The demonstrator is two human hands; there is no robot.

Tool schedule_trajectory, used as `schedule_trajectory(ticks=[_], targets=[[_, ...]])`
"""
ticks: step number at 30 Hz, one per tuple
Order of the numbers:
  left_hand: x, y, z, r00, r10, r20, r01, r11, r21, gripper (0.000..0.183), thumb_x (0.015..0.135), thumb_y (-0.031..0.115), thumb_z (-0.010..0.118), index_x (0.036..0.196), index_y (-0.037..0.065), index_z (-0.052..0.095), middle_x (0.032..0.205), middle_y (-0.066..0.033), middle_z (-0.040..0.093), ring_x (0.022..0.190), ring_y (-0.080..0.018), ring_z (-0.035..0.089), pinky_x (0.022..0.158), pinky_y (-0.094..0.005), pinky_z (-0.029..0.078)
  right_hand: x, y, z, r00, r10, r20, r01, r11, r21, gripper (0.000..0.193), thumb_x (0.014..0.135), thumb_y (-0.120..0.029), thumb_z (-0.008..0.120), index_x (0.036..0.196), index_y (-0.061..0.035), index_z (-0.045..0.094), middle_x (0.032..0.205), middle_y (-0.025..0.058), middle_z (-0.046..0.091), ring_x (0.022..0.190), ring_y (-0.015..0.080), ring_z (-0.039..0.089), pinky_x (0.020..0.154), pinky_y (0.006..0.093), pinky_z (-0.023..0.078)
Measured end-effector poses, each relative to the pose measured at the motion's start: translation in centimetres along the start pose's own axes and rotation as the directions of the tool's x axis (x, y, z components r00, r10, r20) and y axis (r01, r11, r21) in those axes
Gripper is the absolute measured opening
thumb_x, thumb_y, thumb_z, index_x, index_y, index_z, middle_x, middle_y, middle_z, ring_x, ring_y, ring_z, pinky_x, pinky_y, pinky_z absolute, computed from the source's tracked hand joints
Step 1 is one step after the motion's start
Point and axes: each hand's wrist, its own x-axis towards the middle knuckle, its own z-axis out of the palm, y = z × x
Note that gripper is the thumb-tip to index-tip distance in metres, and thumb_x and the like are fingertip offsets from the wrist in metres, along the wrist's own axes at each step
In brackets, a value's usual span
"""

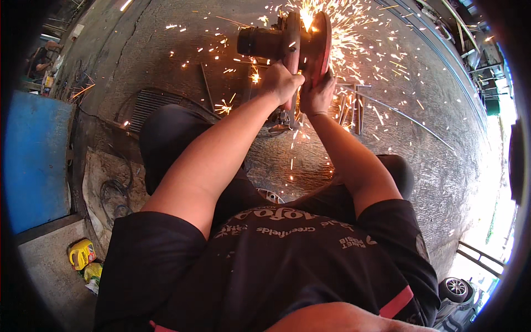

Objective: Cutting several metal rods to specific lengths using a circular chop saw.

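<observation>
A cut-off saw with a dark motor (259,43) and a red disc guard (319,47) stands on the ground ahead of me. Bright sparks (345,33) spray from its far side, mostly to the right. My left hand (281,83) is closed round the red arm of the saw, beside the motor. Against the lower end of the disc guard, my right hand (318,97) is closed with its fingers curled up the guard's right side. Both arms reach forward over my bent knees. The blade's contact point is lost in the glare.
Several metal bars (351,110) lie right of the saw, and a thin rod (412,117) stretches rightward. A ribbed dark panel (155,108) lies left. Further left are a cable (115,193), a blue panel (38,160) and a yellow jug (82,253). Another person (41,60) is far left.
</observation>
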Motion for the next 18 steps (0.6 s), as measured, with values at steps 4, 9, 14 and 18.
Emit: schedule_trajectory(ticks=[4, 9, 14, 18], targets=[[-0.1, -0.1, -0.2, 0.999, -0.027, 0.042, 0.024, 0.997, 0.069, 0.049, 0.062, 0.031, 0.066, 0.09, -0.009, 0.06, 0.082, -0.0286, 0.063, 0.081, -0.0397, 0.064, 0.074, -0.0427, 0.05, 0.1, -0.6, -0.3, 0.997, -0.061, 0.048, 0.065, 0.995, -0.079, 0.061, 0.078, -0.011, 0.054, 0.131, 0.0043, 0.027, 0.115, 0.0298, 0.04, 0.108, 0.0484, 0.041, 0.092, 0.0518, 0.037], [-0.8, 0.9, -0.6, 1.0, 0.016, -0.006, -0.016, 0.996, 0.091, 0.033, 0.064, 0.029, 0.063, 0.06, -0.003, 0.059, 0.052, -0.0151, 0.057, 0.052, -0.0257, 0.061, 0.052, -0.0376, 0.046, -0.1, -0.5, -0.3, 0.998, 0.005, 0.061, -0.002, 0.999, -0.038, 0.063, 0.078, -0.013, 0.055, 0.131, 0.0059, 0.026, 0.113, 0.0293, 0.042, 0.106, 0.0478, 0.042, 0.094, 0.0515, 0.036], [-1.0, 1.6, -0.6, 1.0, 0.006, -0.017, -0.005, 0.995, 0.097, 0.038, 0.063, 0.03, 0.064, 0.069, -0.006, 0.06, 0.062, -0.0222, 0.059, 0.064, -0.0324, 0.063, 0.061, -0.0401, 0.048, -0.2, 0.3, -0.1, 1.0, -0.005, 0.012, 0.005, 1.0, -0.006, 0.062, 0.078, -0.012, 0.056, 0.13, 0.0059, 0.026, 0.108, 0.0295, 0.043, 0.102, 0.0473, 0.043, 0.09, 0.0513, 0.036], [-0.7, 0.3, -0.4, 1.0, -0.004, -0.001, 0.004, 1.0, -0.031, 0.044, 0.062, 0.031, 0.066, 0.082, -0.008, 0.061, 0.074, -0.0277, 0.063, 0.075, -0.0376, 0.065, 0.069, -0.0423, 0.05, -0.2, -0.1, 0.0, 1.0, 0.001, 0.025, -0.002, 0.999, 0.052, 0.061, 0.077, -0.009, 0.056, 0.129, 0.0061, 0.026, 0.107, 0.0294, 0.043, 0.099, 0.0468, 0.044, 0.088, 0.051, 0.038]])
